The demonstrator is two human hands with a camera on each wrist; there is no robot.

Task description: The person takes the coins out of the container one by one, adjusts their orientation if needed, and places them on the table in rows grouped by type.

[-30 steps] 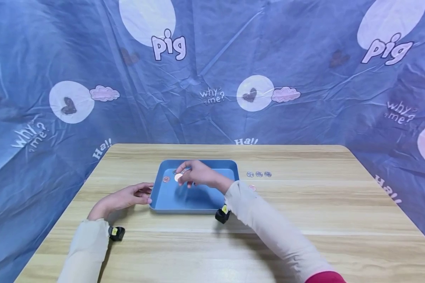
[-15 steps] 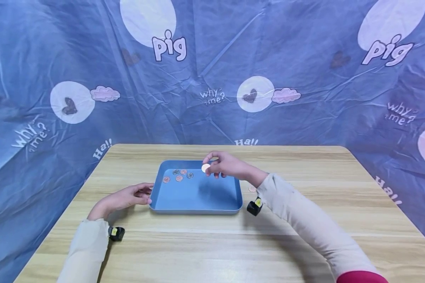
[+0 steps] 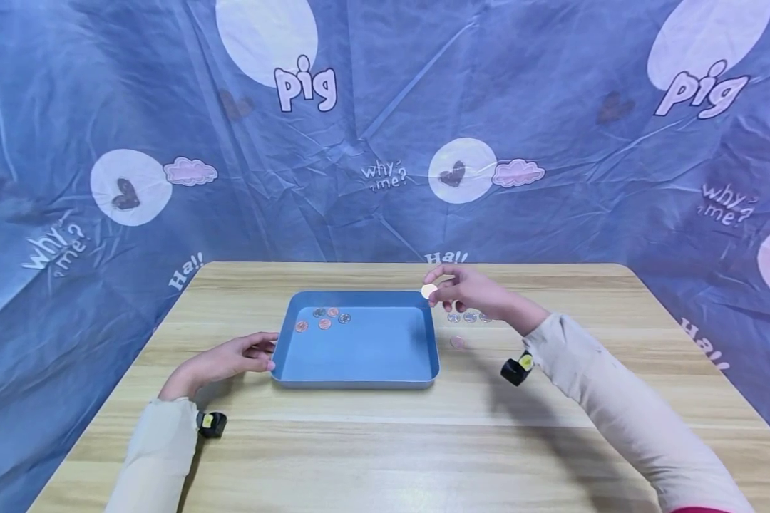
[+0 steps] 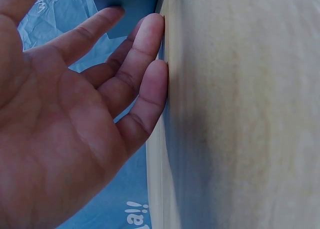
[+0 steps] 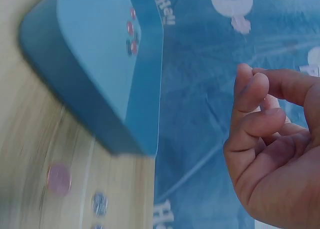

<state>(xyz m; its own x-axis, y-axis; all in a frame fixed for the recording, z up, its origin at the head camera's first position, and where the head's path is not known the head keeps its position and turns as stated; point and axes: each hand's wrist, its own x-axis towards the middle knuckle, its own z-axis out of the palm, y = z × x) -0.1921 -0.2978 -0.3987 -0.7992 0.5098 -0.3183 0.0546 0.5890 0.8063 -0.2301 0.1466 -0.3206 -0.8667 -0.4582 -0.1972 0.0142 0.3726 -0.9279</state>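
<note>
My right hand (image 3: 478, 293) pinches a bright, pale round coin (image 3: 429, 291) between thumb and fingertips, raised over the back right corner of the blue tray (image 3: 359, 356). In the right wrist view the fingers hide that coin. Lying loosely bent, my left hand (image 3: 234, 356) has its fingertips at the tray's left wall, gripping nothing. Toward the back left inside the tray lie several coins, copper ones (image 3: 324, 323) and silver ones (image 3: 344, 318). Beyond the tray's right side, silver coins (image 3: 470, 318) form a row on the table, partly overlapped by my right hand, with a copper coin (image 3: 458, 343) in front.
The wood-grain table (image 3: 359, 456) extends all round the tray. A printed blue cloth (image 3: 385, 107) hangs behind it and along both sides. A small black wrist camera (image 3: 517, 368) sits at my right cuff, another black camera (image 3: 212, 425) at the left.
My right hand has carried the pale coin rightward from above the tray's coins to its back right corner. The left hand and the tray have stayed put.
</note>
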